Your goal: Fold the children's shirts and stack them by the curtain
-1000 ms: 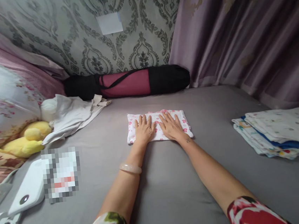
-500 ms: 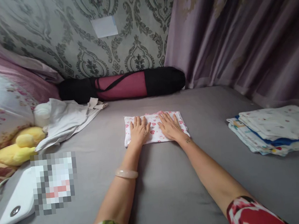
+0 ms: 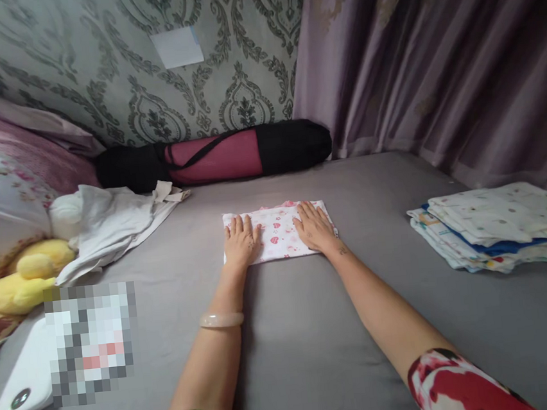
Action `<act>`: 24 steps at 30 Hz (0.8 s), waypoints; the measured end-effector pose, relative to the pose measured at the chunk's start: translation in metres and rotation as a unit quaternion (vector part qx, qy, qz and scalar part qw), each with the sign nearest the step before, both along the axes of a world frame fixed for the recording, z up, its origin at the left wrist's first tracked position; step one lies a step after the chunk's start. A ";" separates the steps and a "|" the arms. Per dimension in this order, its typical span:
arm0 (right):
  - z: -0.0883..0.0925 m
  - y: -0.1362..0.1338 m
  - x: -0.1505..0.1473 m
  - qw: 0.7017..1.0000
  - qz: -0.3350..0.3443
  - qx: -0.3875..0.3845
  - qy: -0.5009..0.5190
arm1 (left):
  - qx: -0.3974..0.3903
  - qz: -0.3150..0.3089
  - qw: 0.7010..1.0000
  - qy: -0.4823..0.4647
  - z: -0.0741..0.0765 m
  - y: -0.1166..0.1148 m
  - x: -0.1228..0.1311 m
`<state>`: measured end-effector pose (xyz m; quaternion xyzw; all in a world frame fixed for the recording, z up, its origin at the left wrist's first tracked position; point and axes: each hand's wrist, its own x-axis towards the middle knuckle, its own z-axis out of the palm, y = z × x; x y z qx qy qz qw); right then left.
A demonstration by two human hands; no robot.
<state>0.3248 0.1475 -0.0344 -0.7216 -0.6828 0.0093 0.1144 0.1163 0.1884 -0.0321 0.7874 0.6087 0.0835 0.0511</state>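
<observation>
A folded white cloth (image 3: pixel 279 233) with red and pink prints lies flat on the grey sheet (image 3: pixel 296 338), in the middle of the view. My left hand (image 3: pixel 241 240) rests palm down on its left part, fingers spread. On the right part of the same cloth my right hand (image 3: pixel 315 228) lies flat, its fingers also apart. Between the two hands the printed surface shows. Neither hand grips anything.
At the right lies a stack of folded cloths (image 3: pixel 502 218). A black and dark pink bag (image 3: pixel 215 156) runs along the wall. To the left are a crumpled pale cloth (image 3: pixel 114 214), a yellow plush toy (image 3: pixel 20 284) and a white device (image 3: pixel 33 370).
My hands have moved apart toward the cloth's left and right edges, showing more of its middle. The camera view has shifted slightly.
</observation>
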 end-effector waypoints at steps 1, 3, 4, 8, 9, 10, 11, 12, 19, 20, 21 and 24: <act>0.002 0.000 0.001 1.000 0.001 -0.005 0.001 | -0.005 -0.001 1.000 -0.005 0.002 0.000 -0.001; 0.005 -0.001 0.005 1.000 -0.006 -0.002 0.000 | -0.010 -0.002 1.000 -0.012 0.006 0.001 -0.004; 0.006 -0.001 0.007 1.000 -0.014 0.006 -0.003 | -0.009 -0.001 1.000 -0.014 0.008 0.002 -0.007; 0.003 -0.001 0.018 0.999 -0.049 0.014 -0.006 | -0.022 0.019 0.999 -0.015 0.007 0.004 -0.017; 0.001 -0.001 0.019 0.999 -0.052 0.008 -0.004 | -0.028 0.022 0.999 -0.016 0.005 0.004 -0.019; -0.001 -0.001 0.021 0.999 -0.054 0.004 -0.003 | -0.031 0.022 0.999 -0.016 0.003 0.004 -0.020; -0.003 -0.001 0.022 0.999 -0.053 0.005 -0.002 | -0.031 0.021 0.999 -0.017 0.002 0.004 -0.021; -0.005 0.000 0.023 0.999 -0.053 0.007 -0.002 | -0.028 0.019 0.999 -0.018 0.000 0.004 -0.021; 0.000 0.001 0.025 0.998 -0.050 -0.023 0.000 | -0.051 0.014 0.996 -0.066 0.008 0.008 -0.023; 0.004 0.000 0.025 0.999 -0.047 -0.027 -0.007 | -0.048 0.013 0.996 -0.074 0.010 0.009 -0.024; 0.007 -0.001 0.025 0.999 -0.040 -0.025 -0.017 | -0.042 0.014 0.996 -0.081 0.011 0.009 -0.024; 0.011 -0.005 0.024 0.999 -0.002 -0.004 -0.047 | -0.025 0.015 0.996 -0.090 0.012 0.011 -0.025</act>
